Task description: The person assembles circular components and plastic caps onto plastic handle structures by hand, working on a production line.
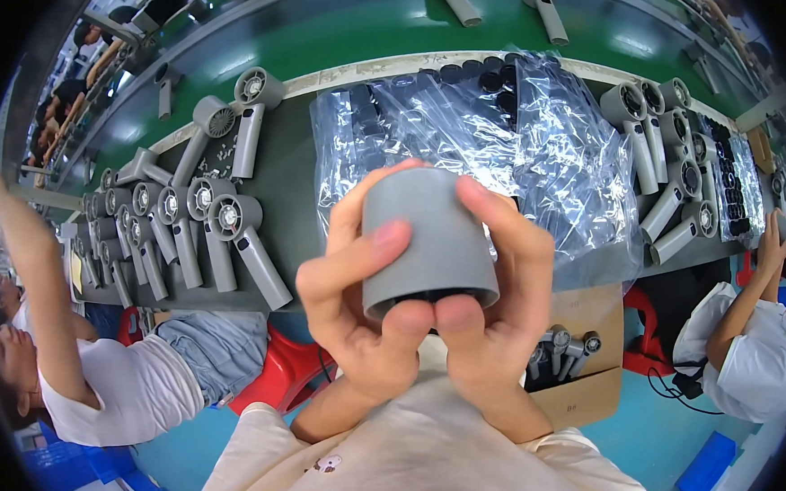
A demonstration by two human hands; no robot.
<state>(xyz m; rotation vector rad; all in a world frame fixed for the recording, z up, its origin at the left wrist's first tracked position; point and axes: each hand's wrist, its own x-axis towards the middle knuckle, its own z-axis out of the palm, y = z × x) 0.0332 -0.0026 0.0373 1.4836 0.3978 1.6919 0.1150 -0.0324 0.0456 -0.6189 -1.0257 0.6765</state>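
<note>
A grey cylindrical fan head is held up between my two hands, close to the camera. My left hand grips its left side, with one finger bent across the wall. Curled around the right side is my right hand, its fingertip near the top rim. Both thumbs press side by side at the dark lower opening. Any handle on this piece is hidden. Behind it, clear plastic sheeting covers black parts on the bench.
Several grey handheld fans stand grouped at left, more fans at right. A green conveyor runs along the far side, carrying fans. A cardboard box with fans sits below right. Co-workers sit on either side, near red stools.
</note>
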